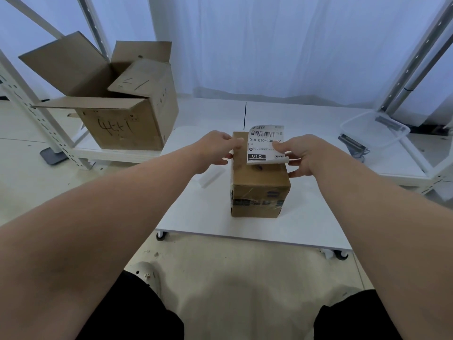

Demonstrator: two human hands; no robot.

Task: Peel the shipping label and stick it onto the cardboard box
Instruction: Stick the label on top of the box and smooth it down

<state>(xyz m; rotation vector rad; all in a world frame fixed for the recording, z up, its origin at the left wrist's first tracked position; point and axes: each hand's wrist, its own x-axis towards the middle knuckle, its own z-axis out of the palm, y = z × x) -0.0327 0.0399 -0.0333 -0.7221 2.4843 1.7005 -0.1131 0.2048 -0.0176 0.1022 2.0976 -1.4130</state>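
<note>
On the counter (282,229), centre of view: small taped box (259,185), closed, upright. Label (266,144) over the box's far top, printed face toward camera, barcode and "010" block legible; its lower edge curls up off the box top, whether any part has stuck down I cannot tell. Right hand (306,155) at 3 o'clock of the box, grip pinched on the label's lower right corner, other fingers spread by the box's right edge. Left hand (218,150) at 9 o'clock, fingertips at the box's far left top edge near the label's left side; grip looks loose, grasping nothing I can make out. White strip (212,177) lies on the counter just left of the box. Large open carton (117,99) on a low shelf at 10 o'clock. Clear tub (375,128) at 2 o'clock.
</note>
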